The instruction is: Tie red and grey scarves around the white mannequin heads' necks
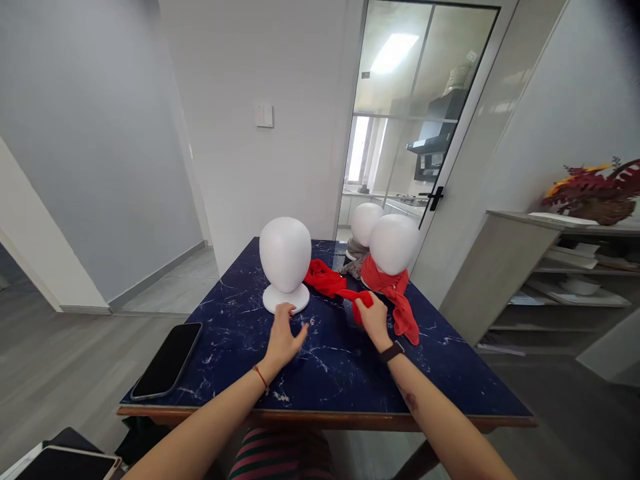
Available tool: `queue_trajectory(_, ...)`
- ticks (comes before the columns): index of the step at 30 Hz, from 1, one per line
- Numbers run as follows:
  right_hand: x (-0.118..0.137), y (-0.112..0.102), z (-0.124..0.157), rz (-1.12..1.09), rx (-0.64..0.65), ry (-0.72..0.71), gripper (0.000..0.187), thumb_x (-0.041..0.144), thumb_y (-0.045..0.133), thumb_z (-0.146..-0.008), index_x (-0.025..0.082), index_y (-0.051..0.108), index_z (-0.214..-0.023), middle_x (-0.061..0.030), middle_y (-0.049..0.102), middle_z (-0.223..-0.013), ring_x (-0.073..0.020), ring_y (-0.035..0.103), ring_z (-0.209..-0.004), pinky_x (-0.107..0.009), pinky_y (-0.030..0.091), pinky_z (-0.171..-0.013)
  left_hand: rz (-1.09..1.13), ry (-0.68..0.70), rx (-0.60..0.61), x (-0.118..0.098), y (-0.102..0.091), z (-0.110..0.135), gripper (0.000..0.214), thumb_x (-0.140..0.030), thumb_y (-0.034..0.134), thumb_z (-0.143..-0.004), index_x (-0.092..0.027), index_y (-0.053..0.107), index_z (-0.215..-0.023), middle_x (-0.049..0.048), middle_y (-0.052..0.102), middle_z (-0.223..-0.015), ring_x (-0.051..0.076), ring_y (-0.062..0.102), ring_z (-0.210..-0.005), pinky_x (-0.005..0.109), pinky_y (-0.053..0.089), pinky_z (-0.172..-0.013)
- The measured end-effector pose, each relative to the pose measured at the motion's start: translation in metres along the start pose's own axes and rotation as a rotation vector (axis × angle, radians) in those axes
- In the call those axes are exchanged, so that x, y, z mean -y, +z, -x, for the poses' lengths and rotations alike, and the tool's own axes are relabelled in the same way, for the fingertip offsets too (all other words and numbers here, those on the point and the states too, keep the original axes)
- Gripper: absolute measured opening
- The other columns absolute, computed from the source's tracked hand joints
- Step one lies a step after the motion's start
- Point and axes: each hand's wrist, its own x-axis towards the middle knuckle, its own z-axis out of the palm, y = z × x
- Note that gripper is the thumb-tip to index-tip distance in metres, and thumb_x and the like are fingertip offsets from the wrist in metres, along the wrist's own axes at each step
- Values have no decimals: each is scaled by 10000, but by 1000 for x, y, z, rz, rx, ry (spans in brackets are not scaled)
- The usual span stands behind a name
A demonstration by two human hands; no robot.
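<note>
A bare white mannequin head [285, 253] stands upright on its round base near the table's middle. My left hand [285, 339] is at the front of that base, thumb and fingers apart, with nothing in it. A bright red scarf [323, 279] lies loosely on the table to the right of the head. My right hand [374, 319] is closed on the scarf's near end, which bunches at the fingers. Just beyond that hand, a second white head [395, 243] has a red patterned scarf [405, 313] around its neck, one end hanging onto the table.
Behind it stands a third white head [367, 223] with a grey-brown scarf [353, 268] at its base. A black phone [169, 360] lies at the left edge of the dark blue marbled table [330, 380]. Shelves [555, 293] stand at right, and a glass door [395, 133] behind.
</note>
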Motion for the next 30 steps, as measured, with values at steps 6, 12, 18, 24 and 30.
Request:
queue_trajectory(6,61,10,81,-334,360,-154,164,240,501,-790,183,550,-935,-20,612,-855,-153,561,-746,-260,439,-699,185,242,589,-20,4,12,900,-175,649,-665,-275,147,-1405,117,313,-1412,249,486,-1154,406,445,-931)
queue_trajectory(12,68,15,87,-321,426,-277,277,285,493,-850,202,446,-1110,-62,546,-1020,-177,541,-916,-321,447,-838,290,17,521,-18,2,9,912,-87,549,-662,-226,72,-1427,95,559,-1203,198,595,-924,357,476,-831)
queue_trajectory(18,51,33,45,-128,343,-549,148,332,452,-871,199,512,-851,-70,504,-909,-208,482,-877,-365,422,-806,375,0,502,-19,23,-5,714,-121,577,-657,-169,331,-1326,71,634,-1025,196,605,-855,330,481,-790)
queue_trajectory(24,40,50,36,-406,389,-503,266,428,425,-864,207,488,-997,-62,521,-935,-205,520,-884,-348,443,-798,449,-151,391,-8,39,-17,324,-144,546,-722,-151,522,-1045,29,647,-853,162,588,-740,293,480,-697)
queue_trajectory(30,24,51,25,-627,569,-102,297,324,306,-915,237,519,-1102,-55,605,-1082,-188,575,-1002,-350,448,-894,450,-45,334,-16,24,-17,111,-252,516,-808,-174,569,-865,32,624,-817,156,559,-721,300,464,-691)
